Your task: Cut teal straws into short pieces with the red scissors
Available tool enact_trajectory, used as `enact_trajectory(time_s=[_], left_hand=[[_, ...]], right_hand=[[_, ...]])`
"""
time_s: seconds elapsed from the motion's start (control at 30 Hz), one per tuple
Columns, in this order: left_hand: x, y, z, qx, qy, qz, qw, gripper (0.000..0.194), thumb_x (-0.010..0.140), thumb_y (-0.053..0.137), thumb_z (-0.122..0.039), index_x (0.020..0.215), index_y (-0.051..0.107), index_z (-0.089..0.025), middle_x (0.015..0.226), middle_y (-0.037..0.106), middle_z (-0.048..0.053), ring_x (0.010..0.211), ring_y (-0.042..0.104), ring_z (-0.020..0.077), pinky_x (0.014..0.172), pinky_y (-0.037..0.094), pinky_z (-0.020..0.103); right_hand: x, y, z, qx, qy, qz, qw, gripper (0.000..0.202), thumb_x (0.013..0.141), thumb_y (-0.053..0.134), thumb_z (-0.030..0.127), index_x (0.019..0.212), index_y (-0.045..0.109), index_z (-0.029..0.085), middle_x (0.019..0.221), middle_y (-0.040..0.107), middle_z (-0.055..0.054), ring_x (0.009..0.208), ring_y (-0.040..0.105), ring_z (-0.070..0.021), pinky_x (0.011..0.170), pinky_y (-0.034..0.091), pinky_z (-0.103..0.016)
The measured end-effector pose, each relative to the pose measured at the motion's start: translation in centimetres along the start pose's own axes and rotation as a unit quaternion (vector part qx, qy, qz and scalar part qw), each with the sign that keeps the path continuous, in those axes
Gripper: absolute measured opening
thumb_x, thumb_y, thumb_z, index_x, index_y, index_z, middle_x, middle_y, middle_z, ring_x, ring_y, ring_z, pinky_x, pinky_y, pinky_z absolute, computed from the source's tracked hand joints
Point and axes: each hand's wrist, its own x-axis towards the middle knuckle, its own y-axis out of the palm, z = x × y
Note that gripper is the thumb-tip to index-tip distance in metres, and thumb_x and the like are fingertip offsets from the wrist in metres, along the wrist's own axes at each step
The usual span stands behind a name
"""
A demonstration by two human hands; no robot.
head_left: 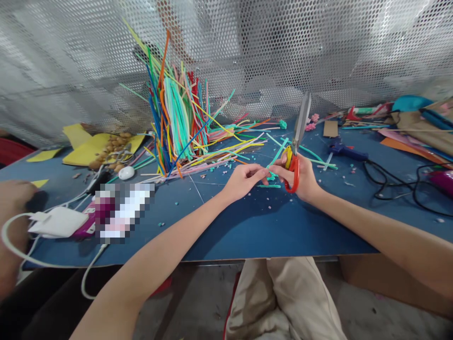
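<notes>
Both my hands meet over the blue table (226,236), pinching a teal pipe cleaner (278,155) between them. The fingers of my left hand (246,180) are closed at its lower end, where a small curled teal part shows. My right hand (304,179) grips the same piece with thumb and fingertips. Scissors (300,123) with red and yellow handles also hang on my right hand, blades pointing up and away. Just below the fingers lies a short teal cut piece (269,186). Exactly how the pipe cleaner bends between the fingertips is hidden.
A tall bundle of coloured pipe cleaners (177,118) stands at the back left. A glue gun (345,150) with a black cable lies right. A phone (123,212), white charger (60,222) and cables are left, near another person's arm (14,208). Perforated metal (276,52) rises behind.
</notes>
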Motion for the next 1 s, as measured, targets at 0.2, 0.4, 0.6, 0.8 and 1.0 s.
enact_trajectory(time_s=[0.2, 0.4, 0.6, 0.8, 1.0], left_hand=[[-0.03, 0.07, 0.11, 0.013, -0.005, 0.011, 1.0, 0.045, 0.096, 0.061, -0.055, 0.097, 0.079, -0.014, 0.088, 0.079, 0.007, 0.063, 0.056, 0.0127, 0.059, 0.038, 0.026], [-0.12, -0.12, -0.1, 0.021, -0.002, 0.017, 1.0, 0.044, 0.099, 0.054, -0.048, 0.093, 0.082, -0.016, 0.083, 0.077, 0.008, 0.066, 0.053, 0.0143, 0.063, 0.041, 0.028], [-0.02, -0.05, -0.4, 0.034, -0.021, -0.015, 0.999, 0.05, 0.1, 0.052, -0.052, 0.085, 0.08, -0.013, 0.064, 0.065, 0.004, 0.059, 0.048, 0.0131, 0.059, 0.037, 0.028], [0.08, -0.07, 0.03, 0.025, -0.022, -0.034, 0.999, 0.051, 0.096, 0.058, -0.06, 0.09, 0.08, -0.014, 0.07, 0.071, 0.006, 0.059, 0.053, 0.0134, 0.058, 0.04, 0.028], [0.2, 0.05, 0.32, -0.016, -0.038, -0.033, 0.999, 0.065, 0.088, 0.072, -0.057, 0.137, 0.066, -0.015, 0.088, 0.079, 0.008, 0.069, 0.067, 0.017, 0.068, 0.051, 0.028]], right_hand=[[0.02, 0.07, -0.28, 0.005, 0.0, -0.006, 1.0, 0.055, 0.066, 0.092, 0.045, 0.083, 0.044, 0.024, 0.074, 0.061, 0.005, 0.05, 0.048, -0.0063, 0.044, 0.041, -0.025], [0.07, -0.09, -0.26, 0.0, 0.001, -0.003, 1.0, 0.054, 0.067, 0.091, 0.043, 0.084, 0.043, 0.025, 0.076, 0.065, 0.003, 0.051, 0.052, -0.0079, 0.045, 0.041, -0.026], [0.09, -0.05, -0.61, 0.011, 0.012, 0.019, 1.0, 0.054, 0.067, 0.092, 0.043, 0.084, 0.044, 0.024, 0.074, 0.061, 0.006, 0.048, 0.046, -0.0058, 0.045, 0.04, -0.026], [0.19, -0.02, -0.69, 0.002, 0.007, 0.028, 1.0, 0.052, 0.067, 0.092, 0.042, 0.084, 0.045, 0.025, 0.075, 0.061, 0.005, 0.048, 0.047, -0.0066, 0.048, 0.044, -0.028], [0.31, -0.11, -0.88, -0.024, 0.009, 0.015, 1.0, 0.051, 0.067, 0.09, 0.043, 0.084, 0.046, 0.025, 0.076, 0.061, 0.004, 0.051, 0.046, -0.0074, 0.045, 0.041, -0.027]])
